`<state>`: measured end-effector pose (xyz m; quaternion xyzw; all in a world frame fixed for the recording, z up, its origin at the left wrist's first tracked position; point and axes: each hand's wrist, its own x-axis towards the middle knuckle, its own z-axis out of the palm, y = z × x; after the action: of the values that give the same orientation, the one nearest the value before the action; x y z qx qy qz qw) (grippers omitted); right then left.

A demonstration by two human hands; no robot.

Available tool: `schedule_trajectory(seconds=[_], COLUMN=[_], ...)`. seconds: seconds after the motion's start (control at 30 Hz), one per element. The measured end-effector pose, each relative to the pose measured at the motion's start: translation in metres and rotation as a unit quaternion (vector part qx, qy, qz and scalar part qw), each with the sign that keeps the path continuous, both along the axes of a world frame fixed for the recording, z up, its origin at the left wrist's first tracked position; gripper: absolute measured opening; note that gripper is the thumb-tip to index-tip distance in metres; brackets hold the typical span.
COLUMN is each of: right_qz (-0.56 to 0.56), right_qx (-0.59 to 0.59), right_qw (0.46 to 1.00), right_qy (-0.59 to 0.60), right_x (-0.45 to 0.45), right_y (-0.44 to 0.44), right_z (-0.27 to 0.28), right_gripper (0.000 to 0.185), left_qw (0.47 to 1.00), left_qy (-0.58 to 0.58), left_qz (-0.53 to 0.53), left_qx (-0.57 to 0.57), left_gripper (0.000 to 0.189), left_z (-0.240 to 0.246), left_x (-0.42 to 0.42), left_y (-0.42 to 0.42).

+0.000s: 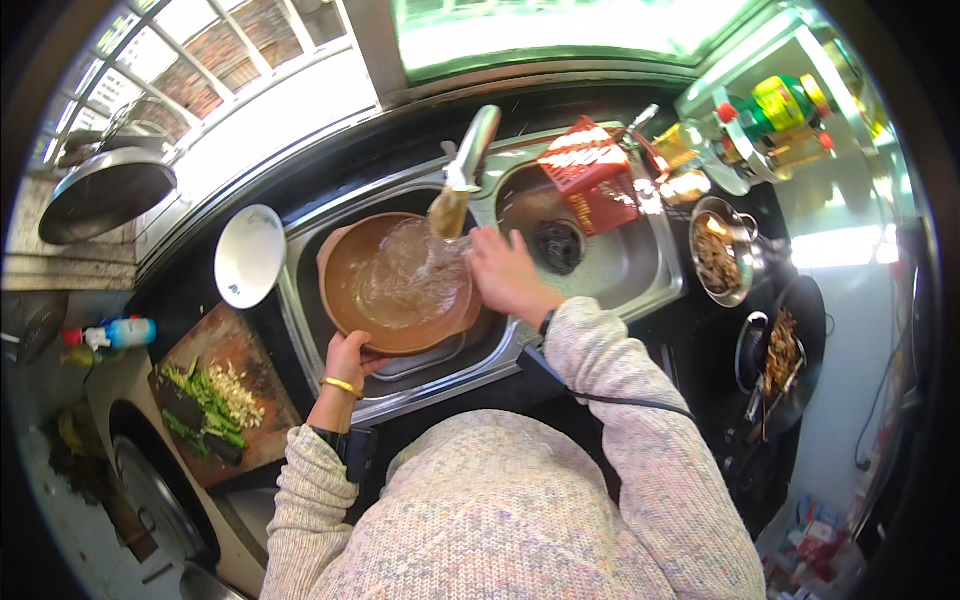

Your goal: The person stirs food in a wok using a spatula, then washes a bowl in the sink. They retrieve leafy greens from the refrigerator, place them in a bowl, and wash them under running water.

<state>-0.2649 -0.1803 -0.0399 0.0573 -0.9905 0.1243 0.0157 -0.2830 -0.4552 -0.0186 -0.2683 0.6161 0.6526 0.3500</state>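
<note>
A brown clay pot sits tilted in the left sink basin, with rippling water inside. My left hand grips its near-left rim, thumb on top and fingers underneath. Above the pot's far right side is the faucet, with a brownish cover over its spout. My right hand, slightly blurred, is at the pot's right rim beside the falling water. Its fingers are spread and I see nothing held in it; whether it touches the rim is hard to tell.
Right of the pot, a red plastic basket stands in the right basin near a dark drain. Left are a white bowl and a cutting board with chopped greens. A steel bowl of food and a wok stand right.
</note>
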Motion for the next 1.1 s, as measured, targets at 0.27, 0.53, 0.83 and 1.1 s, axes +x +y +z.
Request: schedule_trajectory(seconds=[0.27,0.53,0.83,1.1], right_qz=[-0.290,-0.380,-0.416,-0.395], right_qx=[-0.580,-0.688,-0.646,-0.675], right_qw=[0.628,0.582,0.627,0.573], right_qy=[-0.430,-0.208,-0.127,-0.245], right_x=[-0.003,0.007,0.023,0.025], right_y=[-0.001,-0.062,-0.067,-0.043], right_z=[0.002,-0.010,-0.013,0.040], right_gripper=[0.041,0.041,0.047,0.050], left_qw=[0.999,0.952,0.904,0.959], left_qy=[0.002,0.004,-0.188,0.135], left_qz=[-0.007,0.266,0.296,0.232], left_qx=[0.046,0.155,0.246,0.089], left_gripper=[0.038,0.025,0.023,0.026], left_z=[-0.011,-0.061,-0.076,-0.087], left_x=[-0.008,0.016,0.036,-0.038], left_y=[-0.015,0.072,0.096,0.033])
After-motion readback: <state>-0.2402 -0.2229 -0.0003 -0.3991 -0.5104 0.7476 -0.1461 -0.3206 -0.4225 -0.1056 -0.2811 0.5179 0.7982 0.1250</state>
